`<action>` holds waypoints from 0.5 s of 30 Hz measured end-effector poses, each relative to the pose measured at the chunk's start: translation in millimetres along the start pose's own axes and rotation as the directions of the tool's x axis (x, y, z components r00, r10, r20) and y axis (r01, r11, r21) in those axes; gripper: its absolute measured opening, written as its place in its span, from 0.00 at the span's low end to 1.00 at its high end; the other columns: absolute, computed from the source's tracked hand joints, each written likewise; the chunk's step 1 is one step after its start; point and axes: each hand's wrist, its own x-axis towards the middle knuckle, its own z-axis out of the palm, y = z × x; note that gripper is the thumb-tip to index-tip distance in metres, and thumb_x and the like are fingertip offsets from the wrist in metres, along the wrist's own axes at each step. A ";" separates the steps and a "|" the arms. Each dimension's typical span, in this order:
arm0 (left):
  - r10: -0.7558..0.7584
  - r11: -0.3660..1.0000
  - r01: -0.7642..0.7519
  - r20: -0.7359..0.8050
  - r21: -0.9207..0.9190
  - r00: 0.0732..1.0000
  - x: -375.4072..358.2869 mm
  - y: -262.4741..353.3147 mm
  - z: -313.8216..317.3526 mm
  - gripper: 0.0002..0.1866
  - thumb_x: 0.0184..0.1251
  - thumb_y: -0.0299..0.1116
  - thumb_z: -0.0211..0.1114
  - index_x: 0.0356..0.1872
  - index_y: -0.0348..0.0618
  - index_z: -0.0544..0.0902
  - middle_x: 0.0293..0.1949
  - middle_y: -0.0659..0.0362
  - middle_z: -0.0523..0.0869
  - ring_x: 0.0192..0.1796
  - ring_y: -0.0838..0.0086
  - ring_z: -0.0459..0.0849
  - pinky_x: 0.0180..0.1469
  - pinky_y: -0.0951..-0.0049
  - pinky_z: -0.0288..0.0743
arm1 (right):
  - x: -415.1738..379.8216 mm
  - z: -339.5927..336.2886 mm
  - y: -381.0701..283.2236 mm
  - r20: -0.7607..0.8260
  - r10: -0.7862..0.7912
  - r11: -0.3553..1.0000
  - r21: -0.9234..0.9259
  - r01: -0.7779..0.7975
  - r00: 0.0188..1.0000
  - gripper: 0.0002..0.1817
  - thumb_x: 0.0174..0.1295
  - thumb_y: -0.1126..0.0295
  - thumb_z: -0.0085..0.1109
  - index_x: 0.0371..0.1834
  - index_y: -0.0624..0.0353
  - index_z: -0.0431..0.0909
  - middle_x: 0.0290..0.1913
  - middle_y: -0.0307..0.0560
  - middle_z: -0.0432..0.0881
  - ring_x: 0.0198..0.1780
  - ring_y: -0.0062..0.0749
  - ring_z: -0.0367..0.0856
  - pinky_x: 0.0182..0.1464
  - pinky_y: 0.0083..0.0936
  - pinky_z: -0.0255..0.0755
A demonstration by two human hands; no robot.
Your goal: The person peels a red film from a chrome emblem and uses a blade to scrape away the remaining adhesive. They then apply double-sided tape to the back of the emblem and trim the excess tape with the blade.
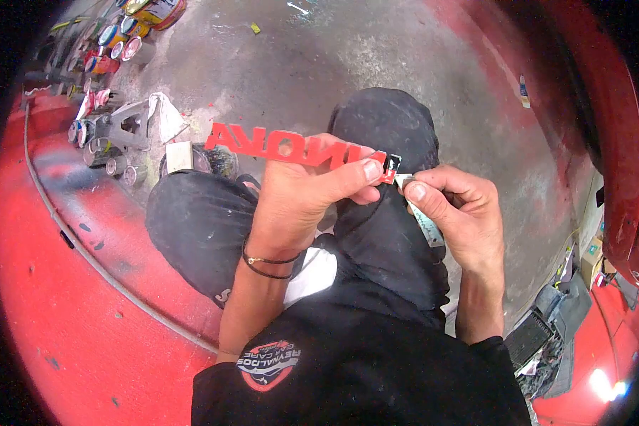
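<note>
My left hand [305,190] grips a red car lettering emblem [266,143], its thumb pressed on the right part of the strip. The letters look reversed, and the end letter [392,165] shows black and white instead of plain red. In my right hand [468,209], a thin, flat, pale metal blade [424,221] is pinched between thumb and fingers. The blade's narrow tip lies right at the emblem's end letter, and its wider end points down toward my lap. Both hands are above my dark trousers [387,128].
Paint cans [110,35] and several smaller tins stand on the grey concrete floor [298,57] at the left. A white rag [167,117] hangs near a grey stand [130,126]. A red panel [621,142] curves along the right, with boxes and dark items [529,341] below it.
</note>
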 end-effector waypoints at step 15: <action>0.047 0.999 -0.047 0.028 0.009 0.998 -4.6 -4.4 1.8 0.11 0.68 0.25 0.80 0.45 0.32 0.88 0.39 0.50 0.94 0.36 0.71 0.93 0.41 0.72 0.89 | -6.4 3.7 -7.8 -0.049 0.053 0.998 -0.032 -0.055 0.997 0.06 0.73 0.70 0.74 0.44 0.63 0.91 0.36 0.37 0.88 0.37 0.18 0.83 0.41 0.20 0.74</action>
